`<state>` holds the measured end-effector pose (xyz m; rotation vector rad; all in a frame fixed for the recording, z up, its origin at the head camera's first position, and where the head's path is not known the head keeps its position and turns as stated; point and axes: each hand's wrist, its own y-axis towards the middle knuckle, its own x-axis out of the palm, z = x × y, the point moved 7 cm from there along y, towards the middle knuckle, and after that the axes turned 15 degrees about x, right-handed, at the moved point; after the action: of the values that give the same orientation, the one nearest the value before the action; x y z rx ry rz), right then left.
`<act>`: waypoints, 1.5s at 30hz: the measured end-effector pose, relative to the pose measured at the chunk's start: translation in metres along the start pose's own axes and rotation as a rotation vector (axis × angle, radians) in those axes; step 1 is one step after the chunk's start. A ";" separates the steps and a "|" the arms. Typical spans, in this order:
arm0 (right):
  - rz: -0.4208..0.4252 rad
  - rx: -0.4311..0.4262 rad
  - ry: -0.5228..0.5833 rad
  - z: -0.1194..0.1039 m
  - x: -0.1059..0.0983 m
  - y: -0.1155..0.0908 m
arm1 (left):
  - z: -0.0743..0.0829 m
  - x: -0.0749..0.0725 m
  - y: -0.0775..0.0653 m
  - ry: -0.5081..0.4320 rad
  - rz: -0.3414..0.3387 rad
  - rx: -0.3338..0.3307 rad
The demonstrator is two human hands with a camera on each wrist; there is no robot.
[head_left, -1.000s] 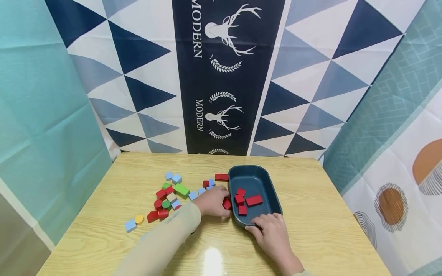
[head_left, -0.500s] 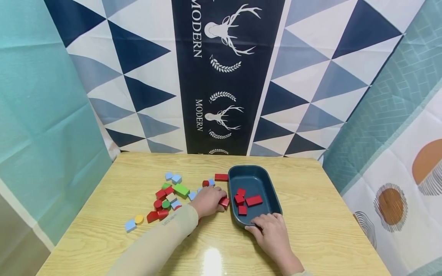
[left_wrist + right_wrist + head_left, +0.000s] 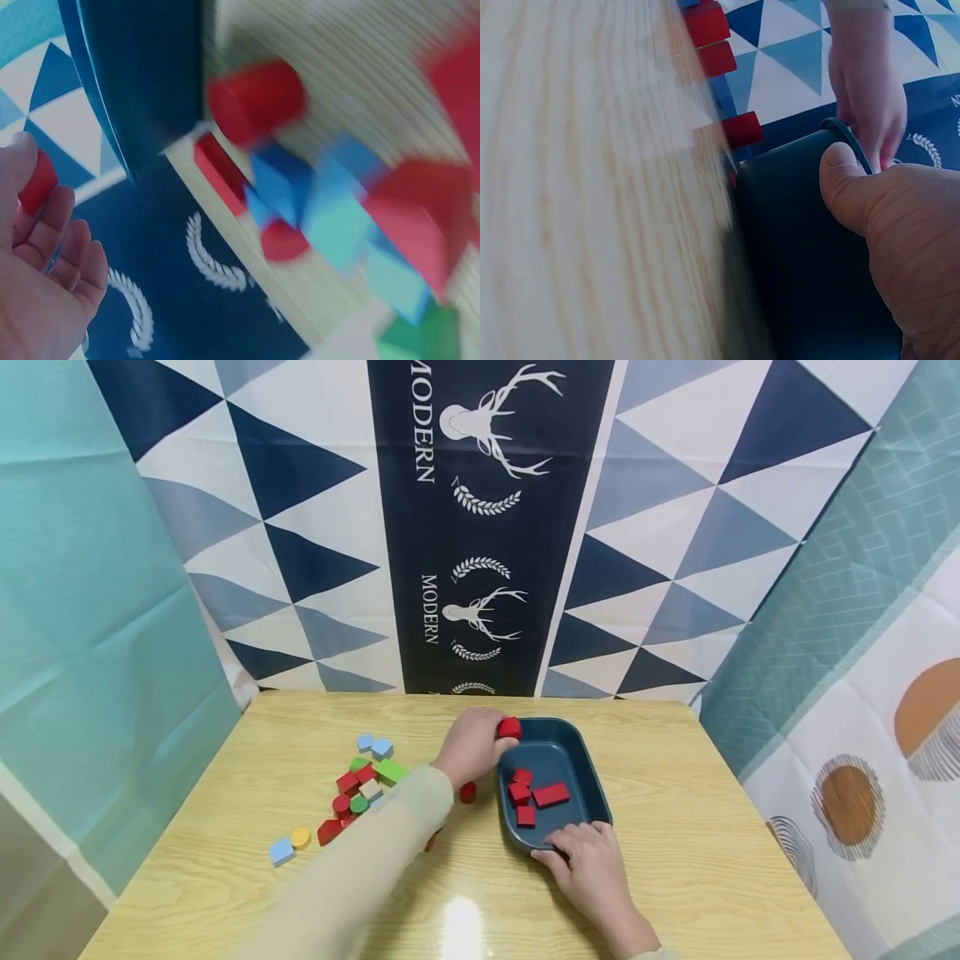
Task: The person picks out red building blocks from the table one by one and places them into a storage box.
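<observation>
My left hand [image 3: 471, 747] pinches a red block [image 3: 510, 728] between thumb and fingers, over the far left corner of a dark blue bin [image 3: 551, 750]. In the left wrist view this block [image 3: 39, 182] is partly covered by the fingers. With my right hand [image 3: 595, 870] I grip the bin's near rim, the thumb [image 3: 844, 176] outside on the wall and the fingertips over the edge. Several red blocks lie inside the bin, among them a flat oblong one [image 3: 551, 794]. Just left of the bin lies a red cylinder [image 3: 468, 792].
Several loose blocks lie on the wooden table left of the bin: a green one [image 3: 390, 771], a green cylinder [image 3: 360, 804], a yellow disc [image 3: 301, 837] and blue ones [image 3: 282, 852]. My left sleeve [image 3: 360, 868] hides part of them. Behind the table hangs a patterned cloth [image 3: 480, 527].
My left hand has lifted the red block from beside the bin and carried it away from me, to the bin's far left corner. My right hand keeps its grip on the rim.
</observation>
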<state>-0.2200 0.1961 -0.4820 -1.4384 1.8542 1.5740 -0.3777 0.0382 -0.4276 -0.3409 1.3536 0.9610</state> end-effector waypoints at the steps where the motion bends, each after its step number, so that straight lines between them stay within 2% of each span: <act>1: -0.004 0.000 -0.003 0.000 0.001 0.001 | 0.005 0.004 0.004 0.027 -0.008 0.004; 4: -0.018 0.004 -0.014 -0.002 0.003 0.001 | 0.015 0.022 0.012 0.132 -0.040 -0.015; 10: -0.013 -0.010 -0.002 -0.007 0.004 -0.001 | 0.018 0.061 0.006 0.272 -0.140 -0.156; 13: -0.002 -0.019 0.006 -0.010 0.002 -0.002 | 0.019 0.068 0.003 0.302 -0.157 -0.185; 17: -0.011 -0.011 0.001 -0.012 0.002 -0.002 | 0.019 0.070 0.000 0.316 -0.162 -0.189; 21: -0.041 0.006 -0.015 -0.012 0.003 -0.008 | 0.021 0.075 -0.007 0.290 -0.174 -0.180; 25: -0.064 0.036 -0.020 -0.010 0.005 -0.013 | 0.024 0.076 -0.013 0.247 -0.136 -0.161; 27: -0.065 0.045 -0.019 -0.008 0.005 -0.014 | 0.025 0.072 -0.015 0.203 -0.098 -0.143; 30: -0.060 0.048 -0.014 -0.007 0.005 -0.014 | 0.021 0.059 -0.021 0.066 -0.009 -0.135; 32: -0.056 0.051 -0.011 -0.007 0.005 -0.014 | 0.016 0.050 -0.029 -0.026 0.041 -0.148; 34: -0.056 0.057 -0.014 -0.005 0.004 -0.014 | 0.012 0.046 -0.039 -0.056 0.059 -0.145; 37: -0.058 0.074 -0.026 -0.001 0.004 -0.014 | 0.012 0.046 -0.053 0.003 0.003 -0.087; 40: -0.054 0.088 -0.035 0.002 0.003 -0.012 | 0.019 0.051 -0.065 0.106 -0.074 0.032; 42: -0.050 0.090 -0.032 0.002 0.003 -0.008 | 0.022 0.053 -0.073 0.157 -0.100 0.094; 45: -0.048 0.073 -0.023 0.000 0.003 -0.003 | 0.021 0.053 -0.082 0.192 -0.119 0.134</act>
<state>-0.2190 0.1949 -0.4859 -1.4170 1.8309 1.4786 -0.3070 0.0246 -0.4971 -0.4153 1.5463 0.7491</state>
